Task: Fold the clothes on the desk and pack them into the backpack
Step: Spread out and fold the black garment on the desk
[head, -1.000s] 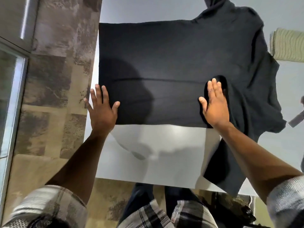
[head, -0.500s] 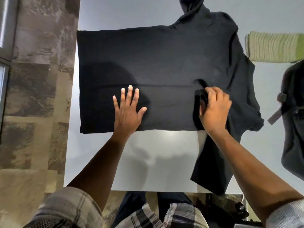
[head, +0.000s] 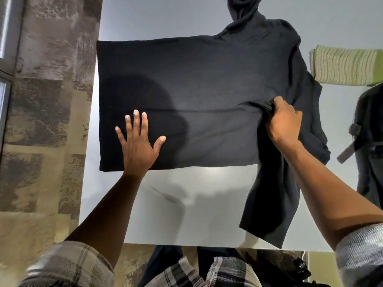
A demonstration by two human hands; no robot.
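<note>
A black long-sleeved garment (head: 196, 83) lies spread on the white desk (head: 186, 204), its body folded into a flat rectangle. My left hand (head: 137, 141) presses flat on the near left part of it, fingers spread. My right hand (head: 283, 121) grips a bunched fold of the fabric at the rectangle's right edge. One sleeve (head: 271, 204) hangs toward me past my right forearm; the other runs off the far edge. The dark backpack (head: 371, 141) lies at the right edge of view, partly cut off.
A folded green striped cloth (head: 344, 65) lies on the desk at the far right, behind the backpack. The desk's left edge borders a mottled stone floor (head: 45, 100). Bare white desktop lies between the garment and my body.
My left hand moved from the desk's left edge onto the garment and stays flat there. My right hand went from lying flat to curling round a fold of fabric, lifting it slightly.
</note>
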